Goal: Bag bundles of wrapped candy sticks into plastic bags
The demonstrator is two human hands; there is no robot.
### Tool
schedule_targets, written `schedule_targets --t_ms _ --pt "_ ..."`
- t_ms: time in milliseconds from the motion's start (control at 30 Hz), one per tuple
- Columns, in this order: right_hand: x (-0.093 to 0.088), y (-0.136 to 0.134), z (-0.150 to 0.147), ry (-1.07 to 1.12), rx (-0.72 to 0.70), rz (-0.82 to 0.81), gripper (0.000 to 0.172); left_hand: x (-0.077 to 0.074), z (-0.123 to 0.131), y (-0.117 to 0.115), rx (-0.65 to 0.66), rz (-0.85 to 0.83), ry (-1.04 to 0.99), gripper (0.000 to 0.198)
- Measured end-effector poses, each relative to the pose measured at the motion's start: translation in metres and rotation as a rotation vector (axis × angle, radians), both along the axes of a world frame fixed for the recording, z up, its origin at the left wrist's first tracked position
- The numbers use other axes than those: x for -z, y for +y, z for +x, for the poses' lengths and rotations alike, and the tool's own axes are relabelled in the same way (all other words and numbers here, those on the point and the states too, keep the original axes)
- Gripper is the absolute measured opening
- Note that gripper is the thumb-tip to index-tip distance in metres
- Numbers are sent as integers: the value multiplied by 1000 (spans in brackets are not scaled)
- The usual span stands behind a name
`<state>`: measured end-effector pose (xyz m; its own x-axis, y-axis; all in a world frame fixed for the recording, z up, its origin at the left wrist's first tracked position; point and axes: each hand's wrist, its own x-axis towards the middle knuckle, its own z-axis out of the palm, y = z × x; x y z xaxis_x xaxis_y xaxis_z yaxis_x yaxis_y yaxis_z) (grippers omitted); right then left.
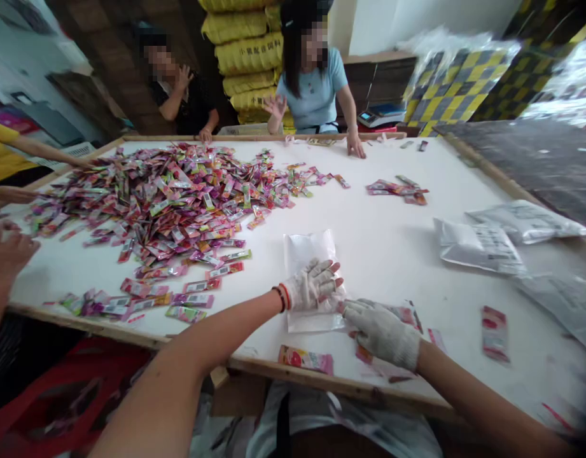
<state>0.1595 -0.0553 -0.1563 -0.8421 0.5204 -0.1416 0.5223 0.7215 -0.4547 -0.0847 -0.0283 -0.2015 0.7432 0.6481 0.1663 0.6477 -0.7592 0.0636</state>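
Note:
A flat white plastic bag [308, 245] lies on the table in front of me. My left hand [314, 284], in a white knit glove with bare fingertips, rests across the bag, fingers spread. Just right of the bag, my gloved right hand [383, 334] is bent palm down, its fingers curled together with the tips at the bag's edge. What those fingers hold, if anything, is hidden. Colourful sachets [407, 315] show behind and beneath the right hand. One pink and orange sachet [305, 359] lies by the table's near edge.
A large heap of sachets [178, 191] covers the table's left side. A small pile [398, 189] sits farther back. Filled white bags [481, 247] lie at right, near a single pink sachet [495, 334]. Co-workers' hands [355, 145] are around the table. A wooden rim [483, 165] edges it.

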Motion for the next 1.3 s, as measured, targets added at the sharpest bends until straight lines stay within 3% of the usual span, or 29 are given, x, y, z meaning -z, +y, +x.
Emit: schedule_targets --t_ms 133,200,267,333,500,600,700,733,800,900,1000,1133,1200,1233,1300 --pt "35 22 0 -23 -201 107 30 -1 -14 -57 -106 -116 -148 48" --pt "36 27 2 31 -157 82 27 -7 -24 -82 -220 -211 -196 48" --pt "31 34 1 78 -22 4 24 -14 -31 -95 -373 -288 -240 30" --pt "25 43 -4 101 157 -106 20 -20 -35 -95 -552 -372 -326 19" --pt "27 69 -31 55 473 -222 21 -29 -34 -66 -963 -623 -517 26" --pt "36 81 -49 43 652 -202 13 -28 -32 -49 -1073 -665 -510 23" --pt "38 84 -61 134 844 -362 35 -25 -29 -43 -1144 -559 -440 15" --pt "36 83 -63 177 862 -444 32 -23 -29 -43 -1169 -521 -410 17" --pt "30 79 -61 245 824 -605 12 -18 -31 -46 -1200 -466 -388 21" --pt "15 76 -46 428 804 -739 25 -8 -38 -50 -1196 -402 -527 30" --pt "-15 83 -13 743 892 -635 40 -3 -43 -50 -1182 -380 -650 36" --pt "-52 94 59 1038 973 -396 49 -5 -42 -48 -1147 -336 -602 34" --pt "-54 91 103 1006 993 -361 50 -6 -44 -50 -1078 -318 -558 38" --pt "-51 85 126 884 1017 -319 46 -5 -46 -54 -1002 -313 -516 41" --pt "-39 68 167 431 1101 -163 33 -3 -54 -67 -769 -269 -379 50"
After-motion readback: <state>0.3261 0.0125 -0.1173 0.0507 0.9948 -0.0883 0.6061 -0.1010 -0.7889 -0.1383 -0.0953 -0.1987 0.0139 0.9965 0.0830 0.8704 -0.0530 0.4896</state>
